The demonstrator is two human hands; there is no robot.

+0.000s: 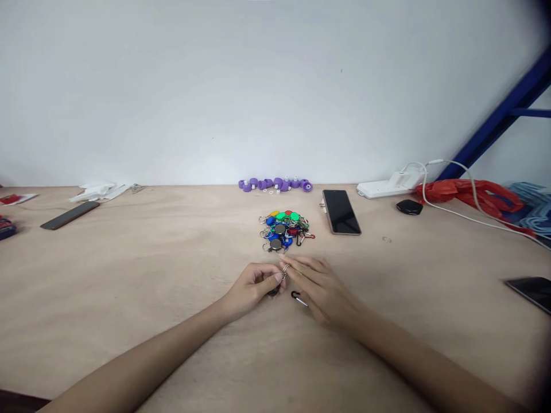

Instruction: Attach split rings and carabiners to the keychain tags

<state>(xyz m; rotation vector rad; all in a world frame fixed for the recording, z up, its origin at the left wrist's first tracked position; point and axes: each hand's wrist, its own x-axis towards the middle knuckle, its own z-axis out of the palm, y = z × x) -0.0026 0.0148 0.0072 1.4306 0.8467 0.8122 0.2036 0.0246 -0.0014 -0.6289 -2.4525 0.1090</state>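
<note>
My left hand (257, 287) is closed, its thumb and fingers pinching a black retractable key reel (274, 291) that is mostly hidden in the grip. A silver split ring (284, 268) sticks up at the left thumb tip. Against that ring rest the stretched fingertips of my right hand (321, 287), which reaches in palm down. Below its fingers shows a black and silver carabiner (300, 299), partly covered by the hand; whether it joins the reel I cannot tell. Just beyond both hands lies a pile of coloured key reels (280, 229) with rings and carabiners.
Purple knob-like pieces (282, 184) line the wall. Right of the pile lies a phone (341, 212); a white power strip (383, 188), black puck (408, 207) and red plastic bag (469, 195) are farther right. A dark flat bar (70, 215) lies left.
</note>
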